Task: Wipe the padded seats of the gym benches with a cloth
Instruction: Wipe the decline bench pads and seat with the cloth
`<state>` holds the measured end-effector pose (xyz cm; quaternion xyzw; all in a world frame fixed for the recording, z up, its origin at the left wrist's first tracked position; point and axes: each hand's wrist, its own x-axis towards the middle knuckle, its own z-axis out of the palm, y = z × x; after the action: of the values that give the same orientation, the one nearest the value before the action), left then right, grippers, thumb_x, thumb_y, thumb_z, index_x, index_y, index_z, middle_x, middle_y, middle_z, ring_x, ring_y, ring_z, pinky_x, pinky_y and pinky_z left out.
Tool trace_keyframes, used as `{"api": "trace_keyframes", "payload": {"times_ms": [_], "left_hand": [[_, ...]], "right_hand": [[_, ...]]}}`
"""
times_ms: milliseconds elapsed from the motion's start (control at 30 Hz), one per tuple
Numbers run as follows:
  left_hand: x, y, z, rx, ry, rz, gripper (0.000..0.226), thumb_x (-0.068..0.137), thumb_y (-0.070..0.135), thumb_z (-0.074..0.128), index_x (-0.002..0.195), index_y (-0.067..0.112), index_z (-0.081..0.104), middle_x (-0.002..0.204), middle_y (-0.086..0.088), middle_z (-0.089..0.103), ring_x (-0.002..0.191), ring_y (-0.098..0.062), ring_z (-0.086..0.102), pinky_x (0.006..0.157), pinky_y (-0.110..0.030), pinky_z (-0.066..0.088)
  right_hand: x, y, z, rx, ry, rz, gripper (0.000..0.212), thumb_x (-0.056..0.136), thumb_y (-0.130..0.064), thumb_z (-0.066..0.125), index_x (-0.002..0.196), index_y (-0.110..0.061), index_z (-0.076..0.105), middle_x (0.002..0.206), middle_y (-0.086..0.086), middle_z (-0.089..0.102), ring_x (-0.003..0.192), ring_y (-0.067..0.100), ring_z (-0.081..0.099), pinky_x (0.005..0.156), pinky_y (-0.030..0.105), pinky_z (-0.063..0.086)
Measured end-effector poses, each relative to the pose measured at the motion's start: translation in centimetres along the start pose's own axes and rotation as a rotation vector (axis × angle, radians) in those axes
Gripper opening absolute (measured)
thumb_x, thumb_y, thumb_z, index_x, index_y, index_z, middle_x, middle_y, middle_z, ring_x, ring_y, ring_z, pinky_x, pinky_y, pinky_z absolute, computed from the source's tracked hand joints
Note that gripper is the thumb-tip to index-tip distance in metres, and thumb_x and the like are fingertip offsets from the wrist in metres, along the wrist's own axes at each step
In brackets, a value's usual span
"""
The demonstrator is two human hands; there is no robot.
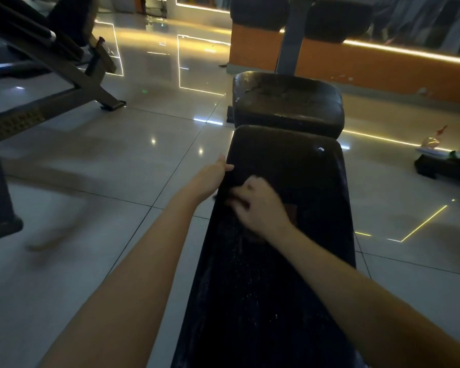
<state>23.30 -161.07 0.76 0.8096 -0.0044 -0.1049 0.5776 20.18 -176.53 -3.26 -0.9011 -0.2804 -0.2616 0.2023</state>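
1. A person leans over a gym bench in a dim room. The surface is a long pad [284, 166] running away from the viewer, with a shorter seat pad [287, 102] just beyond it, cracked and worn on top.
2. The left grip [219, 168] curls round the long pad's left edge, thumb on top, steadying it.
3. The right grip [258, 205] rests on the pad with fingers curled, bunching a dark cloth [223, 200] that is hard to tell from the black upholstery.
4. The cloth looks light, soft and limp. It is probably best held wadded under the palm, as here, and pressed flat.
5. The padding looks firm but yielding and probably slick. Pale specks dot its near half, either moisture or dust.
6. The floor [144, 181] is glossy tile reflecting strip lights. Another bench frame [64, 65] stands to the left, and an orange wall base [383, 70] lies ahead.
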Motion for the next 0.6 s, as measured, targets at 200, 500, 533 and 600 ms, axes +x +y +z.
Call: {"api": "trace_keyframes", "payload": {"times_ms": [200, 500, 533, 600], "left_hand": [[-1.1, -1.1, 0.1, 0.098, 0.006, 0.085, 0.037, 0.100, 0.016, 0.049, 0.136, 0.017, 0.055, 0.129, -0.001, 0.058, 0.126, -0.019, 0.052, 0.109, -0.035, 0.040], [-1.8, -0.3, 0.3, 0.330, -0.031, 0.192, 0.048, 0.098, 0.013, 0.050, 0.145, 0.023, 0.046, 0.155, 0.005, 0.034, 0.137, -0.019, 0.038, 0.101, -0.024, 0.036], [-1.8, -0.4, 0.4, 0.374, -0.027, 0.204, 0.048, 0.100, 0.017, 0.051, 0.147, 0.024, 0.044, 0.157, 0.006, 0.030, 0.140, -0.019, 0.035, 0.105, -0.026, 0.034], [-1.8, -0.5, 0.5, 0.424, -0.015, 0.224, 0.047, 0.101, 0.019, 0.050, 0.147, 0.026, 0.043, 0.160, 0.005, 0.024, 0.143, -0.020, 0.031, 0.108, -0.027, 0.031]], "right_hand": [[2.0, 2.0, -0.4, -0.113, 0.040, 0.213, 0.028, 0.093, -0.035, 0.064, 0.113, -0.017, 0.072, 0.090, 0.000, 0.049, 0.087, 0.017, 0.049, 0.073, 0.023, 0.029], [-8.5, -2.8, -1.8, 0.181, -0.158, -0.108, 0.032, 0.091, -0.038, 0.063, 0.111, -0.016, 0.074, 0.087, 0.000, 0.056, 0.078, 0.013, 0.051, 0.064, 0.021, 0.041], [-8.9, -2.7, -1.9, 0.189, -0.194, -0.183, 0.029, 0.092, -0.036, 0.064, 0.111, -0.016, 0.073, 0.088, 0.001, 0.057, 0.078, 0.013, 0.050, 0.067, 0.020, 0.039], [-8.2, -1.5, -2.0, 0.154, -0.229, -0.303, 0.026, 0.093, -0.032, 0.064, 0.110, -0.014, 0.074, 0.088, 0.004, 0.058, 0.078, 0.016, 0.049, 0.069, 0.021, 0.035]]}}
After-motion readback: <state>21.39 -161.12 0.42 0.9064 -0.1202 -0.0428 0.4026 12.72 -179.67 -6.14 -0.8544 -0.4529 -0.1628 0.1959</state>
